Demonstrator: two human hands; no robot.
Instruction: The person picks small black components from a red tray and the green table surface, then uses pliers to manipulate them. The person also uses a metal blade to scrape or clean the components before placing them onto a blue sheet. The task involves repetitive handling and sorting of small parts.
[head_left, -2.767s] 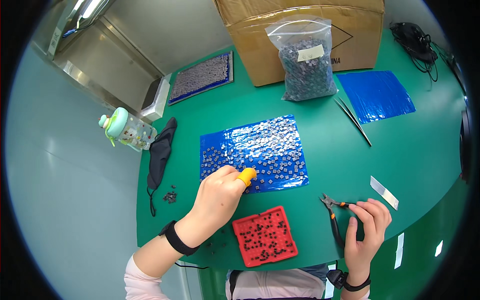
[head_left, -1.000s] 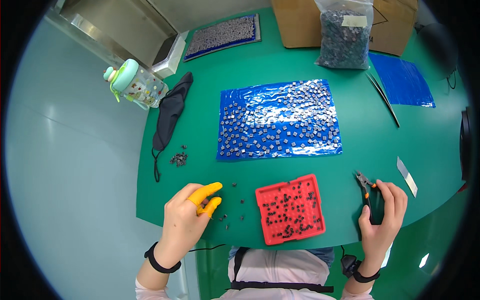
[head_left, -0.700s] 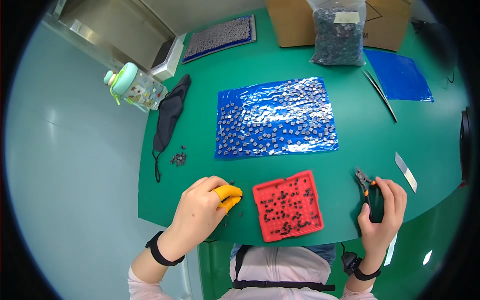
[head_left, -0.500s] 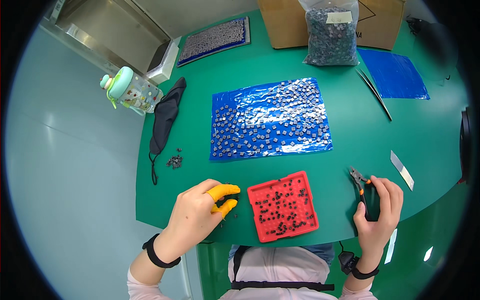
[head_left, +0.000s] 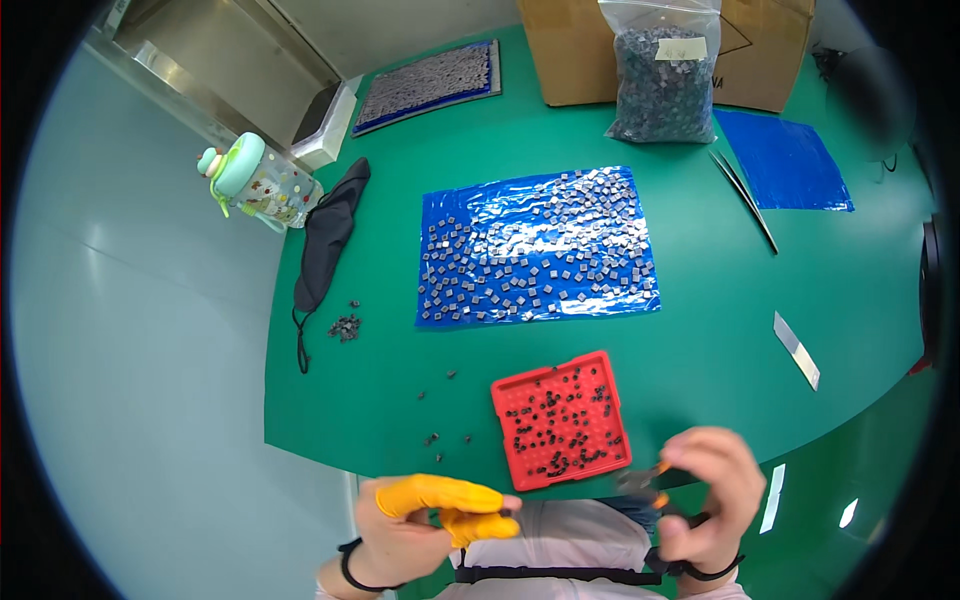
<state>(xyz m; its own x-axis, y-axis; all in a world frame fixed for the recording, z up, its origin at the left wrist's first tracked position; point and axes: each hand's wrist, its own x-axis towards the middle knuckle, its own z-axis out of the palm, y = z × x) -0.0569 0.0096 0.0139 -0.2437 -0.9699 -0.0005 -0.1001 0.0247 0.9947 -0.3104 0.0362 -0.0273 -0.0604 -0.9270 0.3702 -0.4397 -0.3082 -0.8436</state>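
My left hand (head_left: 420, 525), with yellow finger covers on thumb and forefinger, is closed in a pinch below the table's front edge. A small dark piece (head_left: 508, 513) shows between its fingertips. My right hand (head_left: 715, 490) holds a pair of cutting nippers (head_left: 642, 484) with orange-and-black handles, their jaws blurred and pointing toward the left hand. Between and beyond the hands lies a red square tray (head_left: 580, 475), with many tiny black parts scattered over its studded floor. A few dark crumbs (head_left: 432, 439) are on the table left of the tray.
A blue sheet (head_left: 480, 215) carries many small grey square pieces. Around it are a dark fabric mask (head_left: 327, 235), a bottle (head_left: 265, 183), a pile of dark bits (head_left: 345, 328), tweezers (head_left: 745, 203), a blade (head_left: 797, 351), a filled plastic bag (head_left: 660, 95) and a cardboard box (head_left: 565, 60).
Both hands have drawn back toward my body. My left hand has picked up a small dark piece from beside the tray; my right has brought the nippers leftward, off the table top.
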